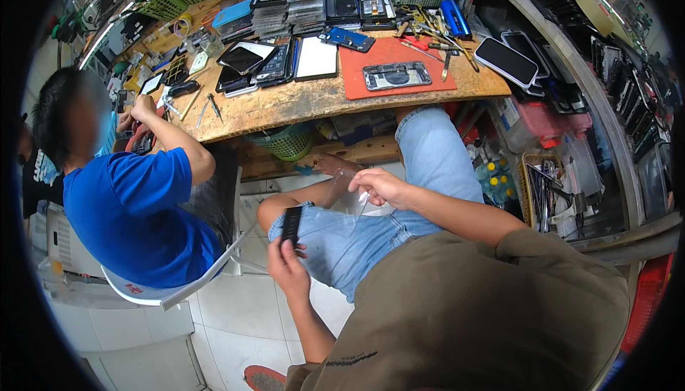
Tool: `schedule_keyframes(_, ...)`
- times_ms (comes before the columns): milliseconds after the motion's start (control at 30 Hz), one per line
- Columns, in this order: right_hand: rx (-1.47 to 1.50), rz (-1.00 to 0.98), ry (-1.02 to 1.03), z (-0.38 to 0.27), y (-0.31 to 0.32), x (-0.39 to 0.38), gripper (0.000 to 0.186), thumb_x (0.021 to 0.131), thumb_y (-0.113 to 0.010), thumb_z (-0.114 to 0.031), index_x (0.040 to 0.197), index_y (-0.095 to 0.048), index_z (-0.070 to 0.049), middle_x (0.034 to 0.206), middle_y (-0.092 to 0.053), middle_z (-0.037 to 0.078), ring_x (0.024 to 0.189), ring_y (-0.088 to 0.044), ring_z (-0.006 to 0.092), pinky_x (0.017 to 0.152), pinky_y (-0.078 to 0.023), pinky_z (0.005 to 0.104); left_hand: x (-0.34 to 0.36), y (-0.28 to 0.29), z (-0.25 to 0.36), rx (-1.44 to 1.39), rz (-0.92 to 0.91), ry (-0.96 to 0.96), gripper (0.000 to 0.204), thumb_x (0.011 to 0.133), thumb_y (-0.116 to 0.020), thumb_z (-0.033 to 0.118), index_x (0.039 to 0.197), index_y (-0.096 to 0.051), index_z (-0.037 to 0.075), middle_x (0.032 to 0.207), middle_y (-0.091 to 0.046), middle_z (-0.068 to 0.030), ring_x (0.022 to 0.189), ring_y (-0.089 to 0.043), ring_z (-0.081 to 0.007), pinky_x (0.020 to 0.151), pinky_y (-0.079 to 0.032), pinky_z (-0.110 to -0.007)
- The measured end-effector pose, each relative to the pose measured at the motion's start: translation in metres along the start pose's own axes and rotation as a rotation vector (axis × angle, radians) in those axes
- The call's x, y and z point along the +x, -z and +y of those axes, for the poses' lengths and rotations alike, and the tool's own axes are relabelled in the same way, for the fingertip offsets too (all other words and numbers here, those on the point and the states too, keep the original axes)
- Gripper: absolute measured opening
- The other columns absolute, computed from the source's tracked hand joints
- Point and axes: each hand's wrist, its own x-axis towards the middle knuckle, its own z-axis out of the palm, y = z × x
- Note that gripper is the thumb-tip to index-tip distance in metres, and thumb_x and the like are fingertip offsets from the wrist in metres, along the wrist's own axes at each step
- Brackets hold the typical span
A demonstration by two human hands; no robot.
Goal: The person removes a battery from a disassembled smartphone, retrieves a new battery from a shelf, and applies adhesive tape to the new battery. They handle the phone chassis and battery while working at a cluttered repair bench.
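My left hand (287, 266) is closed on a flat black rectangular piece (291, 225), which looks like a phone battery, upright over my thigh. In my right hand (382, 185), pinched between thumb and fingers, is a clear plastic film or bag (341, 195) that hangs over my lap. A small white tab shows just below those fingers. Both hands are apart, off the bench. In front of me an opened phone (397, 75) lies on a red mat (357, 85), with a blue phone part (347, 39) at the mat's far left edge.
A wooden bench (278, 102) carries stacked phone parts (270, 21), screwdrivers and pliers. Several phones (506, 61) sit at its right end. At my left a person in a blue shirt (135, 205) works, seated on a white chair. A green basket (289, 143) stands below the bench.
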Motion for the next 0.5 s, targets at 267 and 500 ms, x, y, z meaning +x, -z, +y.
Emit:
schedule_keyframes(267, 0.110, 0.260, -0.110, 0.020, 0.026, 0.065, 0.019, 0.095, -0.056, -0.008, 0.110, -0.059, 0.004, 0.089, -0.068, 0.020, 0.061, -0.068, 0.0223, 0.052, -0.056, 0.0317, 0.006, 0.014, -0.009, -0.537, 0.187, 0.371, 0.036, 0.103, -0.059, 0.010, 0.134, -0.048, -0.003, 0.107, -0.068, -0.0170, 0.076, -0.065, -0.0146, 0.066, -0.054, -0.025)
schedule_keyframes(500, 0.509, -0.008, 0.214, -0.060, -0.021, 0.148, 0.058, 0.100, -0.063, -0.013, 0.141, -0.035, 0.017, 0.133, -0.053, 0.025, 0.119, -0.063, 0.0338, 0.103, -0.055, 0.0373, 0.015, -0.004, 0.022, -0.571, -0.047, 0.384, 0.046, 0.099, -0.062, 0.002, 0.140, -0.043, -0.005, 0.114, -0.068, -0.0200, 0.086, -0.070, -0.0186, 0.073, -0.058, -0.028)
